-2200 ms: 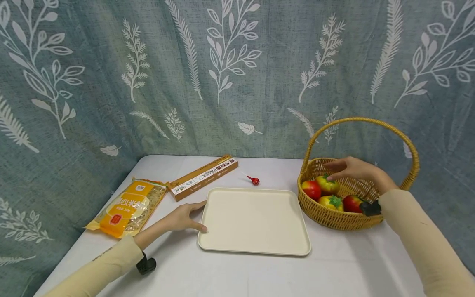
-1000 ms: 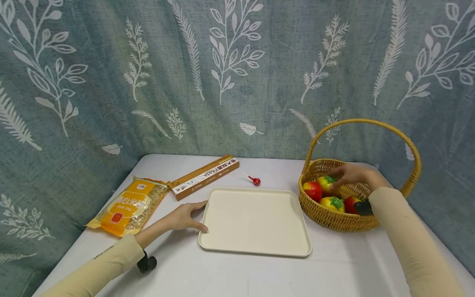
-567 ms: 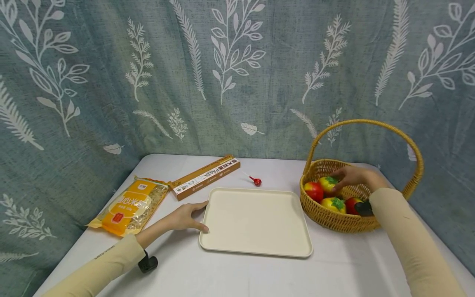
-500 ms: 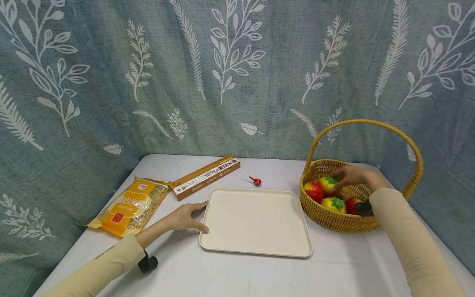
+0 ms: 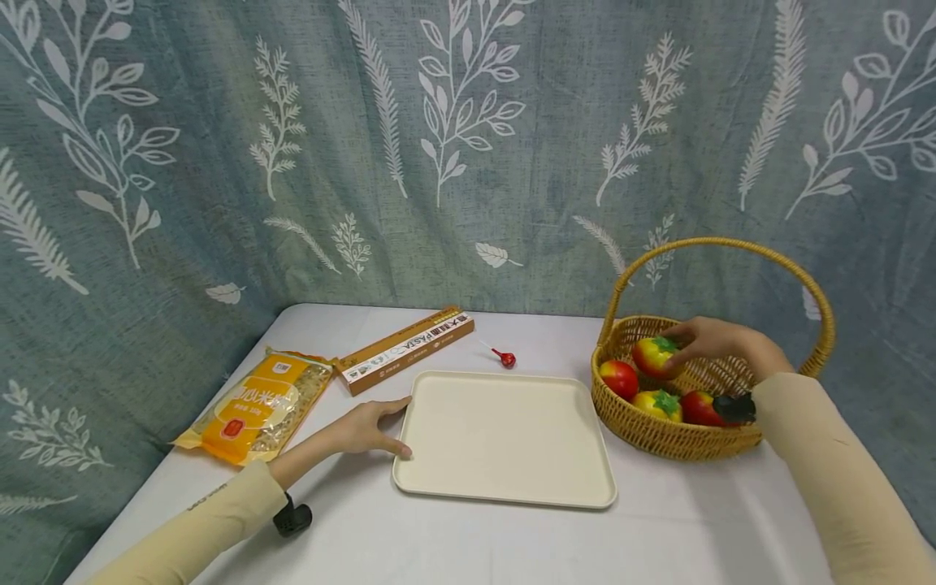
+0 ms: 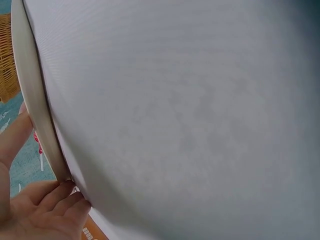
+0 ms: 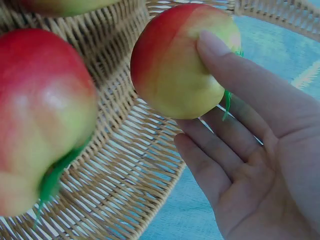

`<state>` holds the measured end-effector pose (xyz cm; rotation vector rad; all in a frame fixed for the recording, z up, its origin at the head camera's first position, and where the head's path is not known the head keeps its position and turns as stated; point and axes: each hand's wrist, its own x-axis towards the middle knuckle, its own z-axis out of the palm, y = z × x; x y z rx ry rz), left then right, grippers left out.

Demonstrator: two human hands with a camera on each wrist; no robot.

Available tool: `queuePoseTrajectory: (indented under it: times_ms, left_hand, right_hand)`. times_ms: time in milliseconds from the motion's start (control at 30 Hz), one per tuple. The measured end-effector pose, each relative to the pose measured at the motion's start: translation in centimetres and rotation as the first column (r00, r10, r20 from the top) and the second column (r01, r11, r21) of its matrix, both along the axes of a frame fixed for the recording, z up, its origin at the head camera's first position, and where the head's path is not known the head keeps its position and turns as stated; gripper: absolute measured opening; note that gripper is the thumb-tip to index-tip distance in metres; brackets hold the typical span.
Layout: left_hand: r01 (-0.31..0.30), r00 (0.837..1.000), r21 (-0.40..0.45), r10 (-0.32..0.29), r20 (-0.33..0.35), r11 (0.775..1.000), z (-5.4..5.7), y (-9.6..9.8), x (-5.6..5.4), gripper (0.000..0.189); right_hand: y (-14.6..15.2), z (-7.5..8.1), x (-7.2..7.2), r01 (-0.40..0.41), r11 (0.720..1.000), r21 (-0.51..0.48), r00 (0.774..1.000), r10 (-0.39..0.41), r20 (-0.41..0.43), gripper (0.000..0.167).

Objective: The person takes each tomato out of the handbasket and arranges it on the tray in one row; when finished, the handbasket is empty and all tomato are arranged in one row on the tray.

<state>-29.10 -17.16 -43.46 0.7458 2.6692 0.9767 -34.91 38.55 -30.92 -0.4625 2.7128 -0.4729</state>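
Observation:
An apple-like red-and-yellow fruit with a green leafy top (image 5: pixel 651 356) is held between the thumb and fingers of my right hand (image 5: pixel 712 340). In the right wrist view the thumb presses one side of this fruit (image 7: pixel 175 65), the fingers behind it. Three similar fruits, such as the red one (image 5: pixel 618 379), lie in the wicker basket (image 5: pixel 680 443) below. My left hand (image 5: pixel 361 426) holds the left edge of a cream tray (image 5: pixel 504 439). In the left wrist view the thumb crosses the tray's rim (image 6: pixel 40 100), and the fingertips touch it from outside.
The basket's tall arched handle (image 5: pixel 717 241) rises over the right hand. A brown-and-white pasta box (image 5: pixel 405 351) lies behind the tray's left corner, with a red lollipop (image 5: pixel 506 357) to its right. An orange grain packet (image 5: pixel 256 406) lies beyond the left forearm. A patterned curtain (image 5: pixel 468 162) hangs behind.
The right hand has reached into the basket, taken hold of a fruit and raised it slightly, turning its red side into view. The left hand and tray have stayed put.

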Motion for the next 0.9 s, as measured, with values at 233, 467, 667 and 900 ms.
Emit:
queuePoseTrajectory:
  times_ms: [233, 467, 667, 900]
  left_hand:
    - [0.006, 1.0, -0.004, -0.006, 0.004, 1.0, -0.1, -0.1, -0.1, 0.095]
    - [0.022, 1.0, -0.001, -0.022, 0.012, 1.0, 0.1, 0.0, -0.2, 0.095]
    - [0.055, 0.998, -0.011, -0.055, 0.039, 0.998, 0.4, -0.3, -0.4, 0.096]
    - [0.082, 0.995, -0.011, -0.081, 0.061, 0.997, 0.4, -0.7, -0.6, 0.097]
  right_hand:
    - [0.0, 0.6, 0.8, -0.015, 1.0, -0.001, 0.999, 0.015, -0.04, 0.08]
    - [0.1, 1.0, 2.1, -0.001, 0.999, 0.036, 0.991, 0.005, -0.136, 0.082]
    - [-0.1, 1.5, 3.4, 0.012, 0.999, 0.041, 0.973, -0.002, -0.23, 0.083]
    - [-1.2, 2.1, 4.9, 0.042, 0.999, -0.004, 0.952, -0.041, -0.303, 0.085]
